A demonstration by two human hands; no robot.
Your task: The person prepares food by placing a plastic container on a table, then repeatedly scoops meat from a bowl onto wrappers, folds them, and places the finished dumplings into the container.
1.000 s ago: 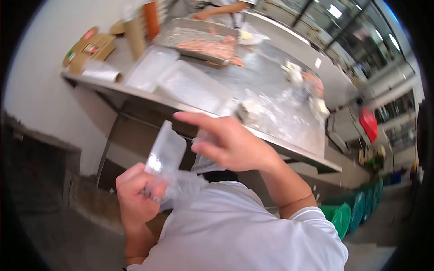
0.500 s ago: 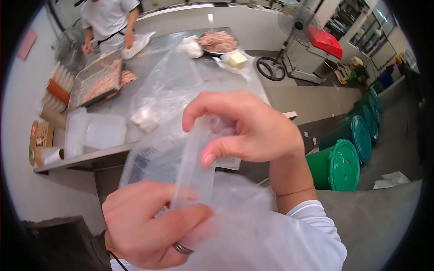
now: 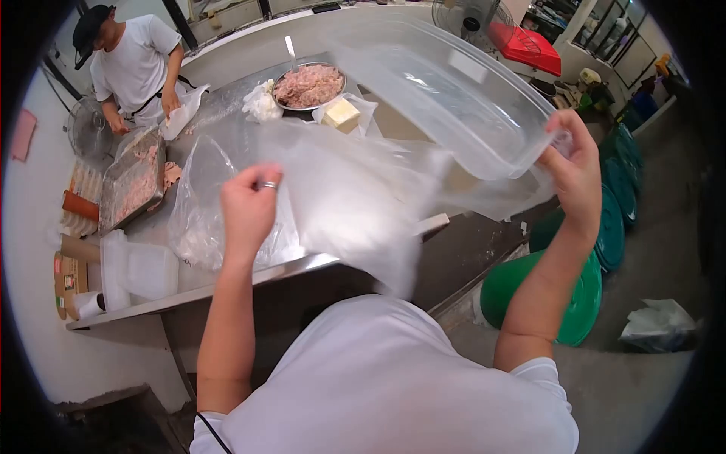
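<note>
My right hand is closed on the end of a clear plastic container, which is held up tilted above the table's right end. A thin translucent plastic sheet, blurred by motion, hangs between my two hands and passes beneath the container. My left hand, with a ring on one finger, is closed in a pinch at the sheet's left edge. Below that hand a crumpled clear plastic bag lies on the metal table.
Ground meat fills a bowl beside a pale yellow block on paper. A metal tray with meat and white plastic containers stand left. A co-worker stands at the far left. Green lidded bins are at right.
My hands have moved apart, the left to the left and the right up and rightward. The container has swung up to the right, and the plastic sheet is spread between the hands.
</note>
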